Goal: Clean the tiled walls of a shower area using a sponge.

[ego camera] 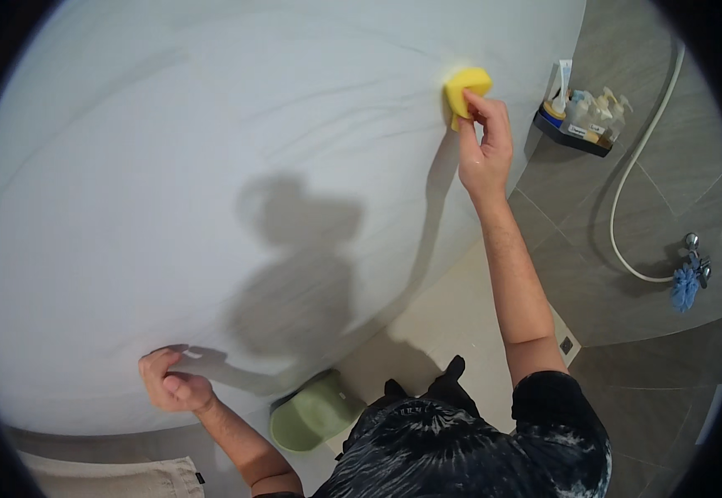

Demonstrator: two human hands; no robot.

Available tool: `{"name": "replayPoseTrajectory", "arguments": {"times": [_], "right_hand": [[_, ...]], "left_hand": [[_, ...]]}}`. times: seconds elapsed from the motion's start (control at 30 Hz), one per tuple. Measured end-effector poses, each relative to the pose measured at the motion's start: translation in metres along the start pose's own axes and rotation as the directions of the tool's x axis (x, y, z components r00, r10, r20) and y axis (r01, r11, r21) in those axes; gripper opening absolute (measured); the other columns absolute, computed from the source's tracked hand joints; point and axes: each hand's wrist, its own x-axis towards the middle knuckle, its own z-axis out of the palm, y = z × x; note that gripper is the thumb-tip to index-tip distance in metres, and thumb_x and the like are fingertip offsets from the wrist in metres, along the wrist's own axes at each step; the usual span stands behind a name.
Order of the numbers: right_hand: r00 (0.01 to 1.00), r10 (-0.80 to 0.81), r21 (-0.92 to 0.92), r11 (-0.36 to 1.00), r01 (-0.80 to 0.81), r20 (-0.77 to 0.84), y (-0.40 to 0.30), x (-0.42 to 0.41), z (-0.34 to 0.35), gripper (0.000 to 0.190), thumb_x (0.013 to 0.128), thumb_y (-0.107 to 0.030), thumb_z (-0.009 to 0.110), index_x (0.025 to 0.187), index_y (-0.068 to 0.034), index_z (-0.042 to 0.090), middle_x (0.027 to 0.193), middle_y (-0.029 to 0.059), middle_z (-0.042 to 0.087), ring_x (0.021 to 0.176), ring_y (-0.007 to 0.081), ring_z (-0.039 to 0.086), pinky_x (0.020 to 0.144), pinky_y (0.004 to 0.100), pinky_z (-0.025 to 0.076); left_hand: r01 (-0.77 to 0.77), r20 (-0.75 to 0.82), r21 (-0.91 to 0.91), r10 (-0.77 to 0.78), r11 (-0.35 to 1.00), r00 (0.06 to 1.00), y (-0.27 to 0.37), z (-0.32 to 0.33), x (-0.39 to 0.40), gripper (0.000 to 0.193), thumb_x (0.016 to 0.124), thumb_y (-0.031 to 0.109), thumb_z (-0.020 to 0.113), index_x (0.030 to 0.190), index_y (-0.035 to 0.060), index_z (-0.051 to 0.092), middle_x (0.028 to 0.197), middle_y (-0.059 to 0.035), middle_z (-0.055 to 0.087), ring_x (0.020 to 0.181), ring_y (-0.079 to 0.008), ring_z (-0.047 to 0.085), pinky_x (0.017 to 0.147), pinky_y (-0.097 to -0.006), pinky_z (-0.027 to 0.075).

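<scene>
My right hand (488, 140) is stretched out high on the right, pinching a yellow sponge (472, 87) between thumb and fingers. The sponge is bent and lies against a pale, grey-veined wall (168, 205). Lower left, my left hand (174, 383) is loosely curled close to the same wall, with nothing visible in it. Whether its fingers touch the wall I cannot tell. Shadows of my head, body and arms fall across the wall between the hands.
A black corner shelf (569, 138) holds several pump bottles and a tube. Farther right, a white shower hose (616, 187) hangs by a metal tap with a blue mesh sponge (684, 287). A green tub (311, 416) stands beside my feet. A beige towel (118, 478) hangs lower left.
</scene>
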Motion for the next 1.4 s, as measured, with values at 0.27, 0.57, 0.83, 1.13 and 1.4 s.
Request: {"name": "replayPoseTrajectory", "arguments": {"times": [0.27, 0.57, 0.83, 1.13, 1.4], "right_hand": [[0.974, 0.216, -0.279, 0.942, -0.189, 0.07, 0.036, -0.149, -0.011, 0.027, 0.083, 0.008, 0.057, 0.108, -0.001, 0.058, 0.097, 0.0158, 0.06, 0.091, 0.0295, 0.059, 0.078, 0.0357, 0.049], [0.972, -0.19, -0.126, 0.97, 0.207, 0.14, -0.071, 0.0, 0.027, 0.034, 0.078, 0.01, 0.054, 0.11, 0.0, 0.056, 0.091, 0.0126, 0.055, 0.084, 0.0263, 0.056, 0.076, 0.0343, 0.047], [0.843, -0.244, -0.209, 0.901, 0.38, 0.48, -0.029, -0.134, 0.012, 0.04, 0.067, 0.013, 0.055, 0.105, -0.003, 0.057, 0.089, 0.0181, 0.056, 0.085, 0.0386, 0.054, 0.075, 0.0452, 0.045], [0.84, -0.39, -0.147, 0.87, 0.47, 0.378, -0.1, -0.05, 0.047, 0.037, 0.069, 0.015, 0.058, 0.102, -0.003, 0.057, 0.091, 0.016, 0.057, 0.083, 0.0363, 0.054, 0.073, 0.0423, 0.045], [0.568, -0.46, -0.037, 0.755, 0.655, 0.682, -0.063, -0.157, 0.039, 0.044, 0.059, 0.006, 0.066, 0.099, -0.009, 0.059, 0.083, 0.0106, 0.054, 0.076, 0.0317, 0.055, 0.068, 0.0416, 0.044]], "left_hand": [[0.073, 0.154, -0.089, -0.059, 0.993, 0.986, 0.013, -0.01, 0.014, 0.039, 0.094, 0.029, 0.046, 0.071, -0.0002, 0.06, 0.066, -0.0116, 0.059, 0.062, -0.025, 0.056, 0.057, -0.0334, 0.042], [0.254, 0.053, -0.096, -0.25, 0.962, 0.967, -0.006, -0.072, -0.017, 0.038, 0.094, 0.023, 0.044, 0.069, -0.0017, 0.058, 0.065, -0.0111, 0.058, 0.06, -0.0229, 0.053, 0.057, -0.0325, 0.042], [0.499, 0.087, -0.134, -0.492, 0.856, 0.866, -0.025, -0.093, -0.031, 0.038, 0.098, 0.02, 0.041, 0.071, -0.0021, 0.056, 0.067, -0.008, 0.057, 0.061, -0.016, 0.052, 0.057, -0.0286, 0.042], [0.629, 0.113, -0.207, -0.62, 0.749, 0.776, -0.037, -0.097, -0.034, 0.04, 0.1, 0.022, 0.042, 0.071, -0.0003, 0.056, 0.067, -0.0094, 0.06, 0.06, -0.0159, 0.056, 0.058, -0.0281, 0.044], [0.682, 0.05, -0.346, -0.713, 0.644, 0.699, -0.033, -0.095, -0.027, 0.043, 0.101, 0.022, 0.041, 0.068, -0.0004, 0.055, 0.061, -0.0106, 0.056, 0.056, -0.0187, 0.056, 0.054, -0.0292, 0.044]]}}
